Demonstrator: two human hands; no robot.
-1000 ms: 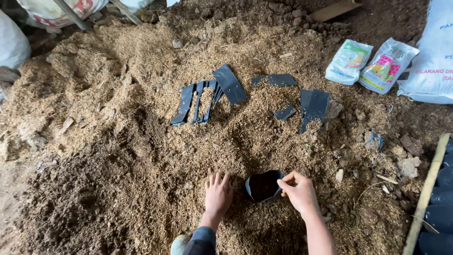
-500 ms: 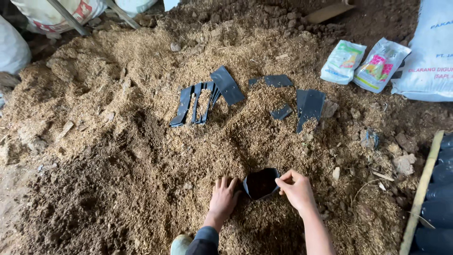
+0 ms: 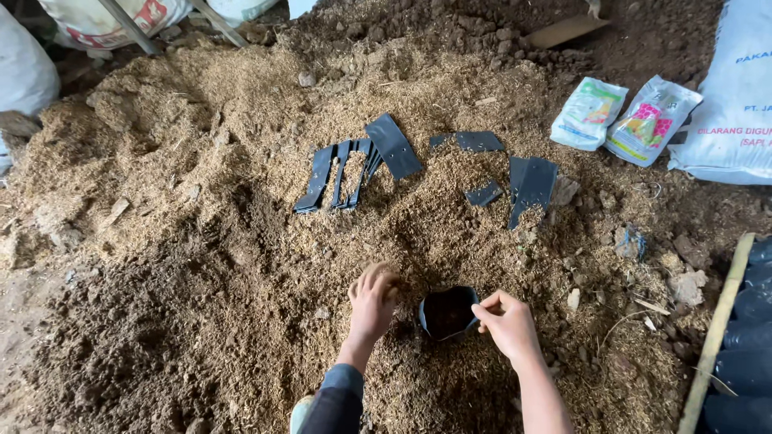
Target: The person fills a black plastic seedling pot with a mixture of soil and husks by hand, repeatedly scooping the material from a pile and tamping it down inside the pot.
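A small black plastic grow bag (image 3: 448, 312) stands in the heap of husk and soil mix (image 3: 201, 241), between the left hand (image 3: 372, 304) and right hand (image 3: 507, 324). Behind it lie flat black plastic bags (image 3: 354, 169); two printed packets (image 3: 623, 116) lie far right, beside a white sack (image 3: 728, 104).

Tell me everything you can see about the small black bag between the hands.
The small black bag looks like thin, soft plastic. It stands upright with its mouth open, dark soil showing inside, sunk in the husk-and-soil heap. The right hand pinches its rim at the right; the left hand scoops loose mix just beside it, apparently apart.
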